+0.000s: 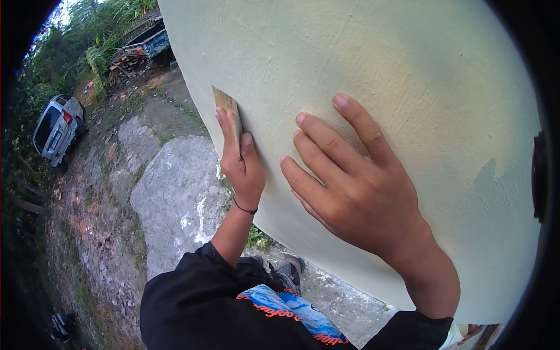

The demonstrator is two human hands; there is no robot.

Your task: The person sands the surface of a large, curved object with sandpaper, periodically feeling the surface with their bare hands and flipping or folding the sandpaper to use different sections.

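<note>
A thin, flat tan piece, perhaps sandpaper or a scraper, is upright against the pale wall. My left hand grips it, fingers on its outer side and thumb on the side nearer my right hand. A dark band circles the left wrist. To the right, my right hand is spread with fingers apart, its fingertips at the wall surface, holding nothing. The wall shows rough brush-like texture above the right hand and a darker patch at the right.
Below the wall lies a grey concrete slab; my shoe is on the ground at the wall's foot. A silver car stands at the far left. Near trees, a truck bed is beside piled wood.
</note>
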